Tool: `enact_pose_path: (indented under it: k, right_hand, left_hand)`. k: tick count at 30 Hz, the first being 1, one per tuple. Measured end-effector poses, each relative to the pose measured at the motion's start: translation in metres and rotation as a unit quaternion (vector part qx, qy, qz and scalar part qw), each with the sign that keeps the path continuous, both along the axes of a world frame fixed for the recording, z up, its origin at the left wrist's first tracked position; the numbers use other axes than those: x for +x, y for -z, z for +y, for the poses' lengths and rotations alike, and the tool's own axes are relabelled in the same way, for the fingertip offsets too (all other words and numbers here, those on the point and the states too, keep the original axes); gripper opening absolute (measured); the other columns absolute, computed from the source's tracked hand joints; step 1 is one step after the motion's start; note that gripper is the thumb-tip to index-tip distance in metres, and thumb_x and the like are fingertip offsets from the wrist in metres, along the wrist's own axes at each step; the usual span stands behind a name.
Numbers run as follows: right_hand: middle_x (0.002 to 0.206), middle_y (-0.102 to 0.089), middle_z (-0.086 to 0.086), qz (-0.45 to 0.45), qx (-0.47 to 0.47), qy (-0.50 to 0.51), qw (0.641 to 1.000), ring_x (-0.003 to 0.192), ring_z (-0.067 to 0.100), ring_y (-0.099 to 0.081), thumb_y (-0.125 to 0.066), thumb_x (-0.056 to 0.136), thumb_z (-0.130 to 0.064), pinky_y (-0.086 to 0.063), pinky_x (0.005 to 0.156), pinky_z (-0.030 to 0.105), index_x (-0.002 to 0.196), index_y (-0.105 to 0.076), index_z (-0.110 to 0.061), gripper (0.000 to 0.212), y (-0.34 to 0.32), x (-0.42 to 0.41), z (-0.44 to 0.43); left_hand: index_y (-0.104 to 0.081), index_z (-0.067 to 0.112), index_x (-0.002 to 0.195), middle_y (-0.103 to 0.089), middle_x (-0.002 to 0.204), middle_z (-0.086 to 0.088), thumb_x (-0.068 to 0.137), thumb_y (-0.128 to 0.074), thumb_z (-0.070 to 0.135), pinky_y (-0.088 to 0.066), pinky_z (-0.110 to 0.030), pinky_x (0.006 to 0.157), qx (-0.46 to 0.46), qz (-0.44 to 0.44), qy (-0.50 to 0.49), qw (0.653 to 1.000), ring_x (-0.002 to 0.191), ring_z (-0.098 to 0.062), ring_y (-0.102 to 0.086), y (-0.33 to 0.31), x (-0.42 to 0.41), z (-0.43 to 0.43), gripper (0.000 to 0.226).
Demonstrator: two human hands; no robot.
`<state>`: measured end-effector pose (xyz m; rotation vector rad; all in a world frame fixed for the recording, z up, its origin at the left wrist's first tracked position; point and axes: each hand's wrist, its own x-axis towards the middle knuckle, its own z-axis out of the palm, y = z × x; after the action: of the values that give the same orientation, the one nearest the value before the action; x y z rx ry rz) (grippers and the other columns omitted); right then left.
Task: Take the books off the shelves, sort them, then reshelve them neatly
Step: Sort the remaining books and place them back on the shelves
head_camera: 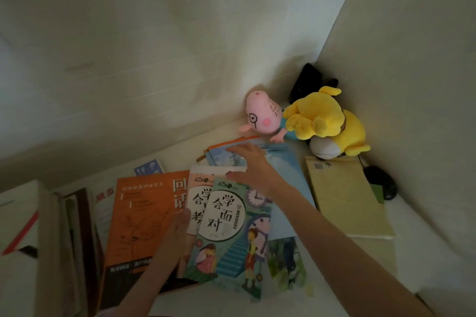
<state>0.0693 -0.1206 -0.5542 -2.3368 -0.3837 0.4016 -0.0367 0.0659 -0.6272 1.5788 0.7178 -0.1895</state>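
Five covers lie fanned flat on the white surface [177,154] in the corner: an orange book [139,216], a pale pink book [197,202] tucked under a teal book [229,237], a blue book [288,188] behind them and a yellow-green book [345,195] at the right. The left hand [172,237] lies flat with straight fingers across the orange and pink covers, gripping nothing, while the right hand [251,165] reaches over the blue book, fingers spread, nothing in its hold. Beyond, a plush pig [260,116] and a yellow plush toy [324,121] sit against the wall — a black mouse [381,183] lies just beside the yellow-green book.
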Motion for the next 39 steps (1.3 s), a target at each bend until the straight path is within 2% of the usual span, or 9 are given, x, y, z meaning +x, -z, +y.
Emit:
enact_pose_path:
  k: [4, 8, 11, 14, 17, 20, 29, 33, 39]
  right_hand:
    - [0.143, -0.038, 0.002, 0.015, -0.097, 0.038, 0.994, 0.128, 0.02, -0.03, -0.07, 0.083, -0.042, -0.03, 0.108, 0.032, 0.143, -0.041, -0.021, 0.07, 0.034, -0.056, -0.021]
    - [0.158, -0.011, -0.005, -0.046, -0.108, -0.005, 0.993, 0.142, 0.019, -0.009, -0.057, 0.083, -0.055, -0.007, 0.116, 0.027, 0.15, -0.028, -0.018, 0.082, 0.068, -0.088, -0.023]
    - [0.155, -0.005, -0.002, -0.077, -0.059, -0.015, 0.995, 0.144, 0.015, 0.009, -0.039, 0.078, -0.061, 0.002, 0.116, 0.039, 0.147, -0.035, -0.014, 0.083, 0.082, -0.078, -0.006]
    - [0.156, 0.004, -0.003, -0.079, -0.057, -0.025, 0.995, 0.143, 0.02, 0.018, -0.052, 0.084, -0.053, 0.004, 0.12, 0.045, 0.149, -0.03, -0.018, 0.077, 0.08, -0.066, 0.009]
    - [0.161, 0.008, 0.002, -0.013, -0.027, 0.105, 0.994, 0.147, 0.021, 0.006, -0.064, 0.087, -0.043, -0.005, 0.118, 0.04, 0.154, -0.012, -0.022, 0.087, 0.076, -0.069, 0.003]
    - [0.151, -0.022, 0.006, 0.104, 0.07, 0.242, 0.962, 0.141, 0.022, -0.023, -0.066, 0.089, -0.032, -0.025, 0.114, 0.032, 0.149, -0.022, -0.014, 0.077, 0.076, -0.087, -0.016]
    - [0.128, -0.04, 0.006, 0.154, 0.165, 0.303, 0.926, 0.123, 0.025, -0.042, -0.071, 0.081, -0.007, -0.044, 0.103, 0.044, 0.142, -0.035, -0.016, 0.072, 0.093, -0.096, -0.01]
    - [0.126, -0.046, 0.007, 0.151, 0.189, 0.315, 0.918, 0.12, 0.026, -0.046, -0.072, 0.078, -0.01, -0.046, 0.101, 0.046, 0.137, -0.043, -0.02, 0.066, 0.091, -0.096, -0.01]
    - [0.118, -0.068, 0.009, 0.225, 0.362, 0.264, 0.865, 0.107, 0.026, -0.066, -0.082, 0.071, -0.022, -0.056, 0.088, 0.042, 0.122, -0.057, -0.012, 0.058, 0.058, -0.095, -0.036]
  left_hand:
    - [-0.05, 0.018, 0.118, -0.054, 0.106, 0.008, 0.098, -0.047, 0.028, -0.043, -0.03, 0.089, 0.025, -0.019, 0.108, 0.994, 0.096, -0.013, -0.052, -0.024, -0.025, -0.01, 0.022]
    - [-0.018, 0.032, 0.15, -0.049, 0.133, 0.006, 0.094, -0.052, 0.03, -0.047, -0.04, 0.098, 0.03, -0.036, 0.164, 0.985, 0.113, -0.011, -0.053, -0.008, -0.026, -0.005, 0.065]
    - [-0.016, 0.035, 0.149, -0.051, 0.127, 0.009, 0.091, -0.06, 0.023, -0.054, -0.021, 0.076, 0.029, -0.036, 0.159, 0.986, 0.095, 0.003, -0.057, -0.001, -0.026, -0.007, 0.073]
    - [-0.018, 0.029, 0.149, -0.043, 0.13, 0.01, 0.089, -0.063, 0.017, -0.047, -0.005, 0.064, 0.067, -0.063, 0.162, 0.982, 0.104, 0.0, -0.048, -0.003, -0.026, -0.006, 0.075]
    - [-0.022, 0.031, 0.148, -0.043, 0.133, 0.011, 0.087, -0.065, 0.009, -0.048, -0.004, 0.066, 0.032, -0.063, 0.161, 0.985, 0.116, -0.007, -0.045, 0.0, -0.028, -0.003, 0.078]
    - [-0.021, 0.03, 0.147, -0.043, 0.133, 0.009, 0.085, -0.065, 0.001, -0.049, -0.005, 0.067, 0.018, -0.073, 0.152, 0.985, 0.117, -0.009, -0.044, 0.0, -0.029, -0.008, 0.082]
    - [-0.042, 0.023, 0.133, -0.041, 0.125, 0.006, 0.079, -0.069, -0.007, -0.055, -0.036, 0.079, 0.012, -0.077, 0.092, 0.993, 0.115, -0.016, -0.044, -0.008, -0.031, -0.022, 0.067]
    - [-0.044, 0.032, 0.126, -0.041, 0.129, 0.007, 0.079, -0.068, -0.007, -0.057, -0.027, 0.074, -0.001, -0.102, 0.077, 0.992, 0.12, -0.015, -0.042, -0.013, -0.036, -0.025, 0.065]
    - [-0.041, 0.055, 0.117, -0.055, 0.127, 0.0, 0.072, -0.075, -0.007, -0.06, -0.036, 0.07, -0.066, -0.152, 0.069, 0.984, 0.108, -0.024, -0.062, -0.034, -0.048, -0.019, 0.084]
